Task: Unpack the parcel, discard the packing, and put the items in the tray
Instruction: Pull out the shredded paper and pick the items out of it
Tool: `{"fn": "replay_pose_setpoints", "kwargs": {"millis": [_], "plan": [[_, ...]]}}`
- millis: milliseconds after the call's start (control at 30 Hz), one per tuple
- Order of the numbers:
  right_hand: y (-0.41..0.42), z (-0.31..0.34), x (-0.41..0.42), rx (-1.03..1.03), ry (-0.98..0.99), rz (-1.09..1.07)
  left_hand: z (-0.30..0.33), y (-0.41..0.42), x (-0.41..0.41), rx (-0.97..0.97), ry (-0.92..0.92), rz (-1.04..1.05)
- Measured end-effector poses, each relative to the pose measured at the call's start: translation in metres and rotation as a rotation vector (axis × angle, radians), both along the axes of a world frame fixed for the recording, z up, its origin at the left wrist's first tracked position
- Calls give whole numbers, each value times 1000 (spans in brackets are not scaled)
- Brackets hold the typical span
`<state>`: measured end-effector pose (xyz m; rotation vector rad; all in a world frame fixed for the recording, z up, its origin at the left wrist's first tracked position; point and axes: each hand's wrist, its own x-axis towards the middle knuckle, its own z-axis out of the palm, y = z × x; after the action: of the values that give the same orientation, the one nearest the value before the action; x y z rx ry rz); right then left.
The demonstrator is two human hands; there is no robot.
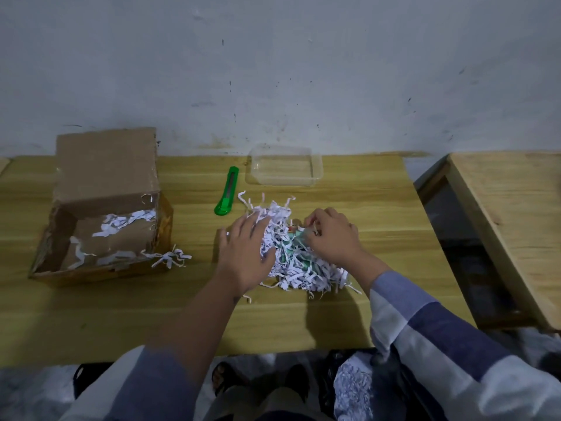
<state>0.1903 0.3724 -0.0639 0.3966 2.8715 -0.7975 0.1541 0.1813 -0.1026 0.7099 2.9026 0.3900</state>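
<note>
A heap of white shredded paper [291, 268] lies on the wooden table [379, 220] in the middle. Green-coloured items [296, 242] show partly through the shreds, mostly buried. My left hand [246, 253] rests flat on the heap's left side, fingers spread. My right hand [331, 235] is at the heap's right side, its fingers curled and pinching shreds near the green items. The opened cardboard parcel [100, 214] stands at the left with its flap up and a few shreds inside. A clear plastic tray [285, 165] sits beyond the heap by the wall.
A green box cutter [227, 191] lies between the parcel and the tray. A few loose shreds [171, 257] lie by the parcel's corner. A second wooden table [513, 214] stands to the right across a gap. A bag with shredded paper [353, 387] sits below the table edge.
</note>
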Motion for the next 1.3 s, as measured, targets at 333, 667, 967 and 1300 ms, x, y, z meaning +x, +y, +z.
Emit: {"fn": "replay_pose_setpoints", "kwargs": {"millis": [333,667,967,1300], "plan": [[-12,-7,-21,138,-216,150,-3,-2,1,-124,-189,-26],[-16,-15,-21,26,-161,-48,-6,1,2,-141,-232,-61],[8,-1,-15,-270,132,-282,-2,2,5,-138,-237,-66],[8,14,-17,-748,259,-359,28,23,0,352,6,119]]}}
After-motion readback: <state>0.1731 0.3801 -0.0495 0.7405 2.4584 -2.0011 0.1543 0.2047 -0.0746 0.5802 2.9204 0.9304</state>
